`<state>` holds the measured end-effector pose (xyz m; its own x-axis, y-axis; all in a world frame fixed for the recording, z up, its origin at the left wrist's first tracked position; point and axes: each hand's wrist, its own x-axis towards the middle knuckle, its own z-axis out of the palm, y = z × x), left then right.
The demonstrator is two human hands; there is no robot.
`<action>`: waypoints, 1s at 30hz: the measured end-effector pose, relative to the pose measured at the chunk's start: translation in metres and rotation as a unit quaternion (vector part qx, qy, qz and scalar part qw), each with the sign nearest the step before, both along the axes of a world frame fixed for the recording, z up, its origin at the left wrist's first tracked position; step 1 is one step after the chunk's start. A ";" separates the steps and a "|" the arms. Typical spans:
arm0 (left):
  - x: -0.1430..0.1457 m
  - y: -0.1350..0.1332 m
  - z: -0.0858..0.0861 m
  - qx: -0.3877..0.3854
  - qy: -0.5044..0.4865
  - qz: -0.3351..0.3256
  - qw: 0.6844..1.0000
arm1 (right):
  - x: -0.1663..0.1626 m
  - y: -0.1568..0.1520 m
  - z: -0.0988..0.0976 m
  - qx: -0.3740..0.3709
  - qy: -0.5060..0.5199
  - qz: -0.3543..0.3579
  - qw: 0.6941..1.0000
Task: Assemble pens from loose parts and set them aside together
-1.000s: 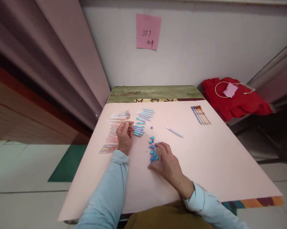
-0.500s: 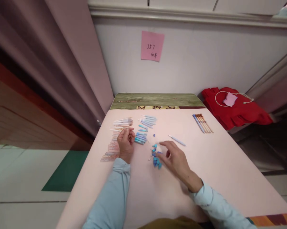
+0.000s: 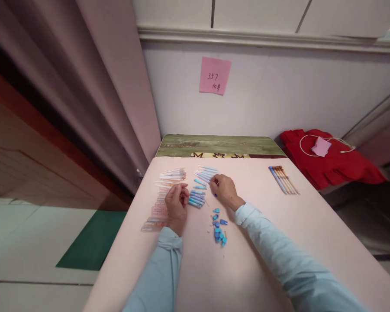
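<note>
Many small blue and turquoise plastic caps (image 3: 218,234) lie in a bunch on the worktop (image 3: 201,277), which has a pale pink cover. The right hand (image 3: 225,189) is by the near right end of the thin, pale blue pens (image 3: 207,173); I cannot tell if its grip has one. The left hand (image 3: 177,204) has curled fingers; I cannot tell if that grip holds anything. It hides some clear pink sticks (image 3: 159,211) on the left. Short, bright blue tubes (image 3: 197,198) lie between the hands.
</note>
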<state>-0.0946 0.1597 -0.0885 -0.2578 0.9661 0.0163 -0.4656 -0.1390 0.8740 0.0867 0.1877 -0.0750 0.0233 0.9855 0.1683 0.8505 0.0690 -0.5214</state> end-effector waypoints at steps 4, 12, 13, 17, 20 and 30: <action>0.000 0.001 0.000 -0.004 0.002 -0.001 1.000 | -0.008 0.003 0.000 0.000 0.003 0.007 1.000; 0.000 0.003 0.001 -0.012 -0.009 0.018 1.000 | -0.005 0.003 0.004 -0.005 -0.006 0.040 0.999; 0.000 0.003 0.001 -0.012 -0.009 0.017 1.000 | -0.007 0.002 0.003 -0.005 -0.008 0.047 0.999; 0.000 0.003 0.000 -0.012 -0.008 0.017 1.000 | -0.016 0.000 0.001 -0.004 -0.019 0.057 0.998; 0.000 0.003 -0.001 -0.008 -0.009 0.013 1.000 | -0.022 0.003 0.000 -0.010 -0.062 0.059 0.996; 0.000 0.004 -0.003 -0.008 -0.010 0.012 1.000 | -0.021 -0.004 0.006 -0.060 -0.111 0.047 0.991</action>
<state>-0.0949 0.1632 -0.0911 -0.2807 0.9598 -0.0043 -0.4802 -0.1366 0.8665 0.0652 0.1836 -0.0686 -0.0950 0.9947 0.0397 0.9382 0.1028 -0.3306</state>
